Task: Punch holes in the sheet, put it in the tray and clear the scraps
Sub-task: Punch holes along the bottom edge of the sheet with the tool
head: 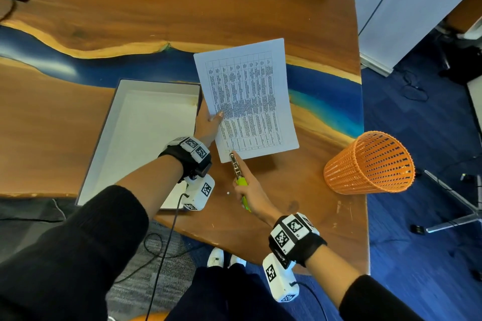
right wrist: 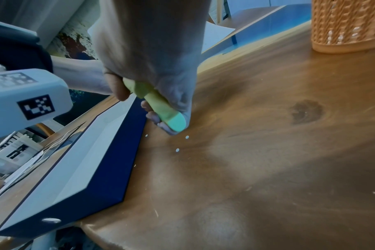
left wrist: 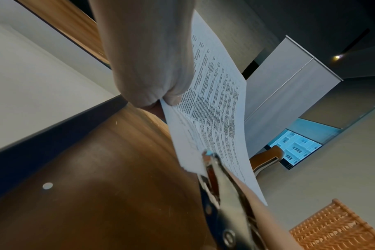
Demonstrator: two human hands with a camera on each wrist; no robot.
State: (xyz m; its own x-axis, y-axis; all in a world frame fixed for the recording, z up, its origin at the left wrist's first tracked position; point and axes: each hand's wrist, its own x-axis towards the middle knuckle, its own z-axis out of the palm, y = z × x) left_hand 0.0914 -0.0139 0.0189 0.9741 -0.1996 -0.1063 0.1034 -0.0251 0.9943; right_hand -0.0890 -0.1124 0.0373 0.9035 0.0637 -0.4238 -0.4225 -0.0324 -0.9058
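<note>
My left hand (head: pixel 208 122) pinches the printed white paper sheet (head: pixel 247 99) off the desk (head: pixel 287 190), steadying it. My right hand (head: pixel 250 193) squeezes the green-handled metal punch (head: pixel 238 169) on its near corner.

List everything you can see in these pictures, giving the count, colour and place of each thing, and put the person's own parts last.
Table: one, brown wood with a blue streak, under everything.
Tray: one, white inside, dark blue outside, on the table's left.
Sheet: one, white with a printed grid, held above the table beside the tray.
Hole punch: one, metal with green handles, at the sheet's near edge.
Paper dots: a few, white, on the table beside the tray.
Basket: one, orange, on the table's right.
Left hand: pinches the sheet's left edge.
Right hand: grips the hole punch.
</note>
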